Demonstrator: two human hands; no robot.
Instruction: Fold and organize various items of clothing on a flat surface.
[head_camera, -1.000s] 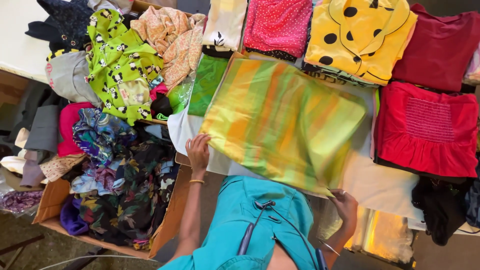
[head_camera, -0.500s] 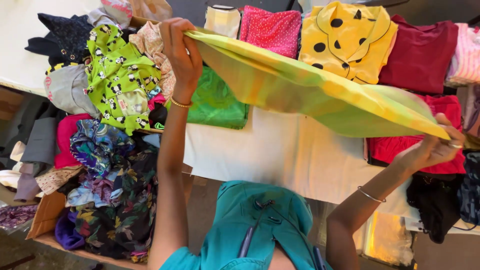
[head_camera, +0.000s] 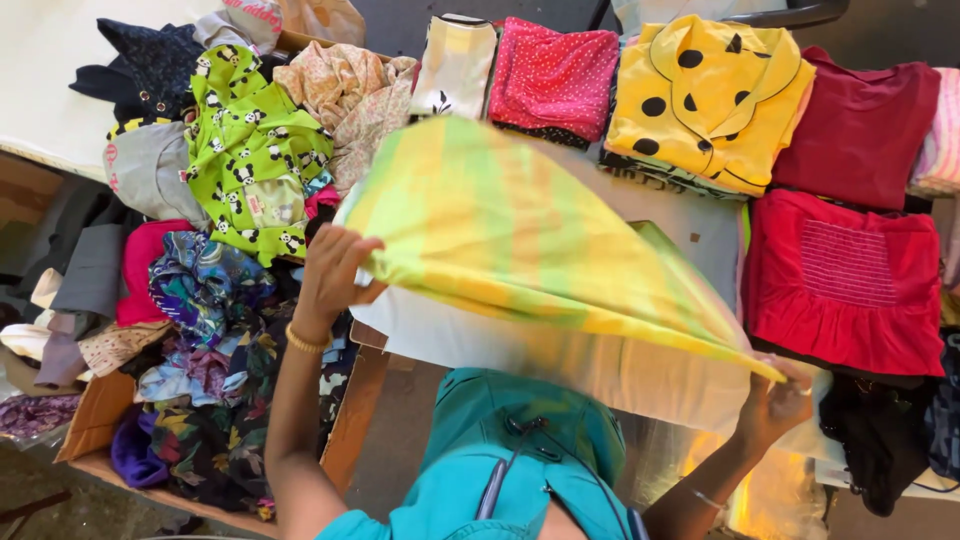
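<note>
We hold the yellow-green cloth (head_camera: 520, 240) stretched over the table's (head_camera: 690, 225) near edge, long axis left-right; left hand (head_camera: 335, 275) and right hand (head_camera: 775, 400) each pinch a corner

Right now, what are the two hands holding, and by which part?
Both grip the yellow-and-green striped cloth: left hand at one edge corner, right hand at the opposite corner.

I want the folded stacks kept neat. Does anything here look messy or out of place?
Yes. The folded stacks lie tidy on the table, but left of them a loose heap of clothes spills from the cardboard box.
</note>
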